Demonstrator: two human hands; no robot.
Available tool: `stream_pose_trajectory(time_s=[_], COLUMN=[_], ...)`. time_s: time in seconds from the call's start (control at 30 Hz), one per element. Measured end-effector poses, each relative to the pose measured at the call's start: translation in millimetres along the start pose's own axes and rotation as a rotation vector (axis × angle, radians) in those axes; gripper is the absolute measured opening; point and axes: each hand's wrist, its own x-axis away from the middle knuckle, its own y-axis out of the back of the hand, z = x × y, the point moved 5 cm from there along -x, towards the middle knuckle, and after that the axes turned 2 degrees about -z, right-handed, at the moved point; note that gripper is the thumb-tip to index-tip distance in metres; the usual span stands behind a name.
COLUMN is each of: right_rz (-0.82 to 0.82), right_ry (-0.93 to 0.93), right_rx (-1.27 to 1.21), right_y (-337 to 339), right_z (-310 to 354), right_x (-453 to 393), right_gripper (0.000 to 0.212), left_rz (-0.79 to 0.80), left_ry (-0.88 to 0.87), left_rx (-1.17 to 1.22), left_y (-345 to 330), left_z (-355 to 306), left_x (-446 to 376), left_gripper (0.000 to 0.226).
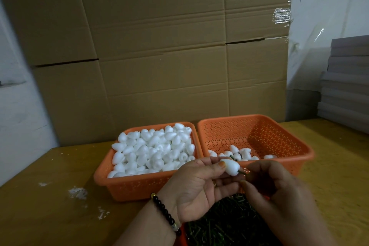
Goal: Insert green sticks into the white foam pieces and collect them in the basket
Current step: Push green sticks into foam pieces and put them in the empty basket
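My left hand (197, 186) pinches a white foam piece (230, 167) between thumb and fingers, just in front of the two baskets. A green stick (242, 172) pokes out of the foam's right end, and my right hand (275, 184) grips that stick. The left orange basket (127, 186) is heaped with plain white foam pieces (153, 150). The right orange basket (279, 136) holds several finished pieces (241, 155) near its front wall. A pile of green sticks (225, 223) lies under my hands at the bottom of the view.
Both baskets stand on a yellowish wooden table (50, 215) with white foam crumbs (77, 193) at the left. Large cardboard boxes (159, 56) form a wall behind. Stacked grey boards (345, 86) rise at the right.
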Motion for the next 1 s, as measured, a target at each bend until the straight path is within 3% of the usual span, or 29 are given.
stream_pose_trajectory(time_s=[0.23,0.4,0.53,0.73,0.87,1.0], right_rz=[0.034,0.009,0.009,0.033,0.057,0.133], right_ry=[-0.041,-0.019,0.052,0.08,0.117,0.106], right_rx=[-0.03,-0.009,0.036,0.006,0.032,0.093], right_y=[-0.8,-1.8,-4.4,-4.7,-6.2,-6.2], right_z=[-4.5,-2.4,3.2,4.3,5.7,6.4], right_x=[2.8,2.3,3.0,4.9,5.3,3.2], right_gripper=[0.049,0.053,0.063,0.065,0.063,0.048], left_rz=[-0.001,-0.002,-0.075,-0.04,-0.066,-0.195], left_ry=[0.019,0.018,-0.056,-0.16,-0.183,-0.217], left_rx=[0.166,0.334,0.394,0.498,0.439,0.168], left_y=[5.1,4.9,12.4,17.2,22.9,30.6], left_z=[-6.4,-10.3,-12.7,-19.0,-19.4,-25.9], left_x=[0.3,-0.8,-6.9,-6.8,-9.5,-9.2], left_gripper=[0.035,0.03,0.039,0.046,0.051,0.039])
